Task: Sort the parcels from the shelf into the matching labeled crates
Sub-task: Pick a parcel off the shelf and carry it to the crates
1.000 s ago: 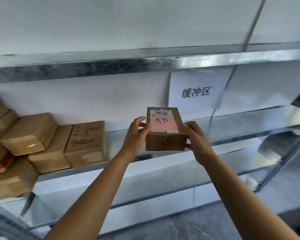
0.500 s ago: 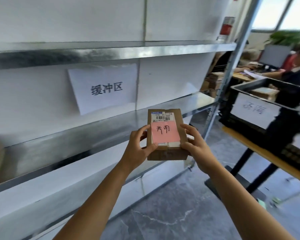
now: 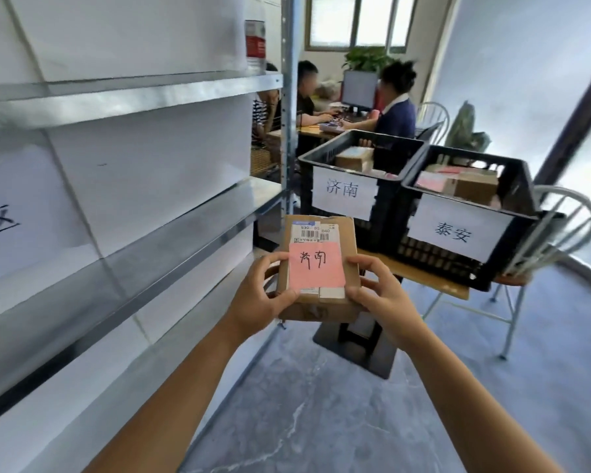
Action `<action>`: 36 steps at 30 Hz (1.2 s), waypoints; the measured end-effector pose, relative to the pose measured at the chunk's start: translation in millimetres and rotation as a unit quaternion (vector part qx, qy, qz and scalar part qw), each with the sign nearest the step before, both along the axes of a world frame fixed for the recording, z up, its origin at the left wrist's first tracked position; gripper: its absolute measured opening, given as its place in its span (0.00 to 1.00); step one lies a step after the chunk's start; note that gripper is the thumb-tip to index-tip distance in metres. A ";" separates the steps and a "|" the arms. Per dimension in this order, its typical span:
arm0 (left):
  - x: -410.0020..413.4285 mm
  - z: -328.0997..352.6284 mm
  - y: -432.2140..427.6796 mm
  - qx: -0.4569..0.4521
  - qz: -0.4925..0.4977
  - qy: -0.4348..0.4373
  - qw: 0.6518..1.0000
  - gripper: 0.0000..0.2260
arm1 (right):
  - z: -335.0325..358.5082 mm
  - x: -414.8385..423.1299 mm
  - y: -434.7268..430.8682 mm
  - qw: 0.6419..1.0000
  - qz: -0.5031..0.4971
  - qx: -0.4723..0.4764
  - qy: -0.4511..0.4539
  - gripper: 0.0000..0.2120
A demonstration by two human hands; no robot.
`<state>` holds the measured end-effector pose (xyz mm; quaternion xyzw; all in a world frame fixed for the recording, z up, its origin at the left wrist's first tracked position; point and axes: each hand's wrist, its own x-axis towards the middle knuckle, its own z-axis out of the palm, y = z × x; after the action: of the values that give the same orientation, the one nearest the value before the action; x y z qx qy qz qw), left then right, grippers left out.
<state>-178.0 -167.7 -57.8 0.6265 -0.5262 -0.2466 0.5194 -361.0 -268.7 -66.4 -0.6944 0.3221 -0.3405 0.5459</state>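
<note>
— While both hands are on it, where does the small brown cardboard parcel (image 3: 321, 303) sit?

— Held in the air, just off the end of the grey metal shelf (image 3: 151, 233), resting on nothing. The left hand (image 3: 256, 298) grips its left edge, thumb lying on top beside the pink paper note. The right hand (image 3: 379, 295) grips the right edge the same way. Neither hand is spread, and the fingers curl round the box.

— And where should it go?

— The handwriting on the pink note seems to match the two characters on the white sheet of the left black plastic crate (image 3: 321, 155). I'd judge that crate the match, not the second black crate (image 3: 522, 186) close beside it on the right.

— Which way from the hands?

— Ahead and slightly right, higher than the parcel, on a wooden table (image 3: 423, 274). The parcel's long axis runs away from the person, pointing roughly at that crate's front wall. The right hand is on the nearer side, but only by a little.

— So the move?

— Probably a lift forward and up over the front rim. The crate's contents are blurred, but I think they are a few boxes.
</note>
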 end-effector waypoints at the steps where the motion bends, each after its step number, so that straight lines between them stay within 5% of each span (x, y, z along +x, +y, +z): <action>1: -1.2 -0.8 -11.8 0.000 -0.010 0.003 1.000 0.20 | -0.5 -2.8 -8.5 1.000 -0.009 -0.001 0.001 0.19; 19: 99.2 40.1 -304.8 -0.006 -0.099 -0.006 0.995 0.21 | 27.1 74.6 -263.1 0.993 -0.100 -0.036 -0.051 0.21; 28: 100.9 62.0 -441.4 -0.003 -0.156 -0.071 0.985 0.24 | 51.8 66.5 -374.9 0.982 -0.137 0.025 -0.128 0.18; 36: 85.9 67.2 -567.1 -0.017 -0.155 -0.097 0.983 0.26 | 68.8 56.8 -505.4 0.985 -0.145 0.030 -0.093 0.18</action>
<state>-92.1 -734.7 9.4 0.5498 -0.6687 -0.2531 0.4318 -304.1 -774.1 2.4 -0.5893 0.3772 -0.4693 0.5386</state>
